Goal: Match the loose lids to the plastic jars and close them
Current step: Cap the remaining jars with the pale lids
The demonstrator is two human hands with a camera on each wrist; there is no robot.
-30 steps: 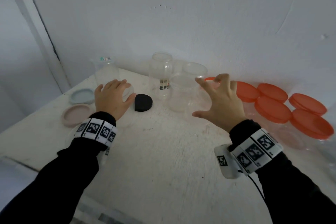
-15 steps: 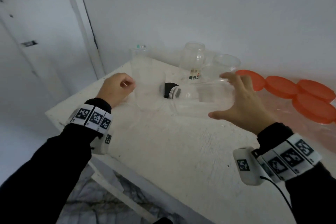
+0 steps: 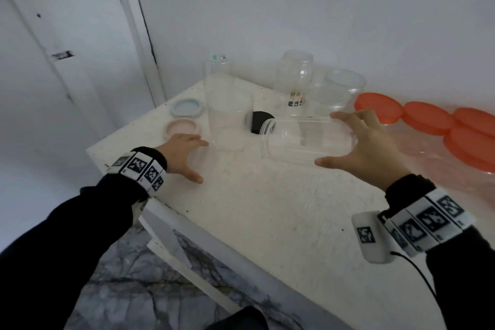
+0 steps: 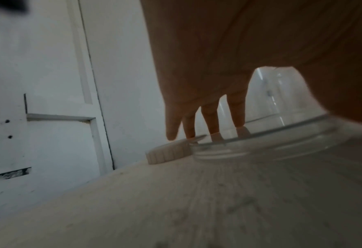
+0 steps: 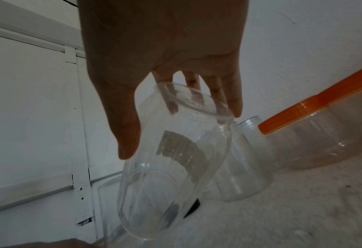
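Note:
My right hand (image 3: 326, 139) grips a clear plastic jar (image 3: 302, 139) held on its side above the white table (image 3: 267, 209), mouth pointing left; the right wrist view shows thumb and fingers around the jar (image 5: 171, 167). My left hand (image 3: 201, 161) is spread low at the table's left side. In the left wrist view its fingertips (image 4: 212, 132) and thumb span a clear round lid (image 4: 260, 147) that lies flat on the table. Loose lids lie nearby: pink (image 3: 183, 128), pale blue (image 3: 186, 107) and black (image 3: 261, 122), the black one partly hidden by the held jar.
A tall clear jar (image 3: 230, 115) stands just beyond my left hand. More clear jars (image 3: 296, 80) and a tub (image 3: 344, 83) stand at the wall. Jars with orange lids (image 3: 379, 107) crowd the right. The table's corner (image 3: 93, 150) is close to my left wrist.
My right hand has taken the clear jar, lifted it and tipped it sideways. My left hand has moved back from the black lid toward the front left, near the pink lid.

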